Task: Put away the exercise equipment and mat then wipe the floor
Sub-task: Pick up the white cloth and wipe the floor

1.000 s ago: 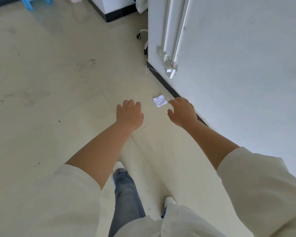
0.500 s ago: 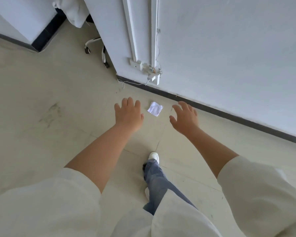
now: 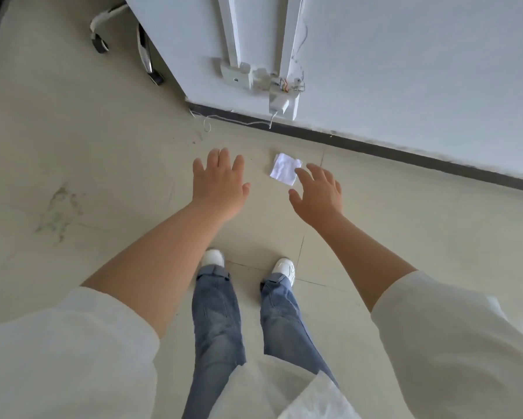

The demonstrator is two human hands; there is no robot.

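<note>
While both hands hang empty over the floor (image 3: 103, 164), fingers spread and nothing held, the wipe (image 3: 285, 168) lies flat just ahead of the right hand (image 3: 317, 196), its near corner by that hand's fingertips; whether they touch it I can't tell. The left hand (image 3: 219, 184) is beside it, to the left, apart from it.

Risks, judged from here:
- Thin, flat wipe on smooth tile: fingertips may slide it toward the baseboard (image 3: 405, 152) w/o lifting it, so a pinch at the raised corner looks safer.
- Loose cord (image 3: 239, 120) trails along the floor beyond the left hand, from the wall box (image 3: 280, 101) w/ bare wires (looks unfinished). A wide wiping sweep could snag it or drag a damp wipe near the wiring.
- Bending this low close to the wall, the head could bump it.
- Stain (image 3: 57, 210) sits well left of the left hand, easy to miss.

Count: 2 hands, both empty; 1 wipe; 1 cord; 1 wall box; 1 stain patch; 2 shoes; 1 chair base (image 3: 145, 55) partly seen, far beyond the left hand. No exercise gear or mat in view, so prob. that part is done.
</note>
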